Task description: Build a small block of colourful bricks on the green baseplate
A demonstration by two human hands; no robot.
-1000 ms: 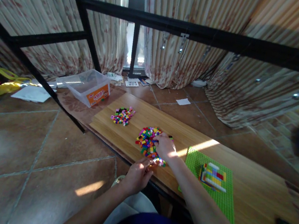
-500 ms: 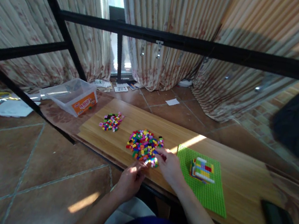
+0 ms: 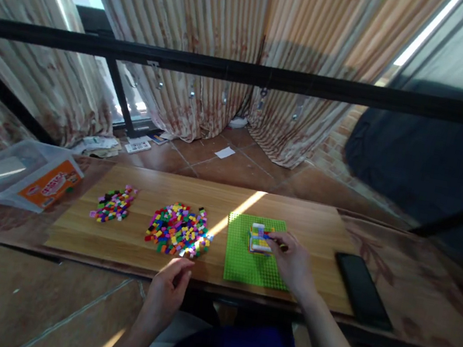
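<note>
A green baseplate lies on the wooden board and carries a small multicoloured brick build. My right hand rests on the plate's right side, its fingers pinched together against the build, seemingly on a small dark brick. Left of the plate sits a large pile of loose coloured bricks, with a smaller pile further left. My left hand hovers at the board's front edge below the large pile, fingers curled; anything inside them is hidden.
A black phone lies at the board's right end. A clear plastic box with an orange label stands at the far left. A black metal bar crosses the view above, with curtains and papers on the tiled floor behind.
My right hand has left the large brick pile and moved right to the build on the green plate. The left hand stays at the front edge. My view swung right.
</note>
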